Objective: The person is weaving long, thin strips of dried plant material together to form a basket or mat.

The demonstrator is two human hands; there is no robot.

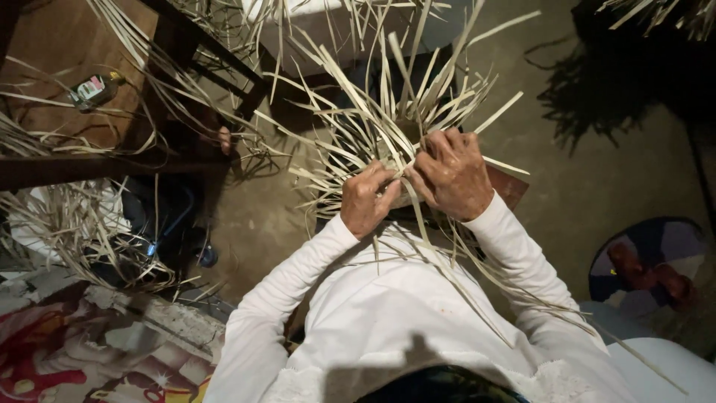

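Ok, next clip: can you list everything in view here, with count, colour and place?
Woven strip piece: one, pale straw, centre, loose ends fanning out.
Loose strips: many, pale, heaped left.
Small bottle: one, greenish, upper left.
Dark wooden frame: one, upper left.
Printed mat: one, red and white, bottom left.
Round basin: one, bluish, right.
Left hand: gripping strips.
Right hand: gripping strips.
Sleeves: two, white.

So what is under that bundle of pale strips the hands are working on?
Under the woven strips a brown board pokes out beside the right hand; the left hand and the strips cover the rest of it.
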